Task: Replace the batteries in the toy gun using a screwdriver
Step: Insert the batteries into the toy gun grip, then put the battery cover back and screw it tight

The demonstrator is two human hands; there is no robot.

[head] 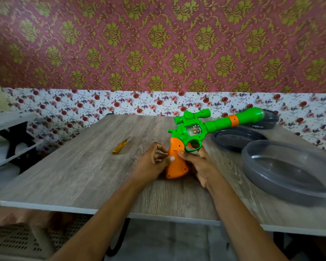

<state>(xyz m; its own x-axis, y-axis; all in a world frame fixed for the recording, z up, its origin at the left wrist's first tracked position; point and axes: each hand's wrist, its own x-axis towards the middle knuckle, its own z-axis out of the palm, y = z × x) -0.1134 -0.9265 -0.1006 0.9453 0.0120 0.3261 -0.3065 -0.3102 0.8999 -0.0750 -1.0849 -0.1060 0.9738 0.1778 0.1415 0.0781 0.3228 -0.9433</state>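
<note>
Green-and-orange toy gun (181,134) stands grip-down on the wooden tabletop (83,176). The left hand (149,164) and right hand (201,166) both grip its orange handle with curled fingers. A yellow screwdriver (120,146) lies apart, further left.

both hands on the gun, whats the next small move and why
Probably free the left hand and reach for the screwdriver, while the right hand holds the toy gun steady. Both hands grip its orange handle, which looks closed, and the screwdriver lies untouched on the table.
</note>
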